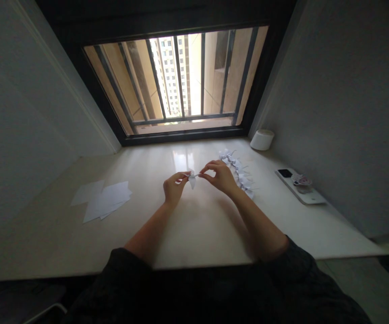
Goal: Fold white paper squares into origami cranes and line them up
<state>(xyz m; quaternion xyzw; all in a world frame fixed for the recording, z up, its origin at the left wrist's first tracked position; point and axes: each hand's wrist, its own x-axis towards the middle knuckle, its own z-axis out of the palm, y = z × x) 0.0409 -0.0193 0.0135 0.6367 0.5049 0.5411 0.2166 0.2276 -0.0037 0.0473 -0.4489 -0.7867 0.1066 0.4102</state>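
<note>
White folded-paper origami crane [191, 179] is held over the middle of the cream stone worktop [42, 234], left hand [175, 188] pinching one side between thumb and fingers, right hand [220, 176] pinching the other side, both closed on it. A row of white paper cranes [236, 173] lies just beyond the right hand, loose white paper sheets [105, 200] sit toward the left edge, and a white-cased phone [298, 185] lies near the right edge.
</note>
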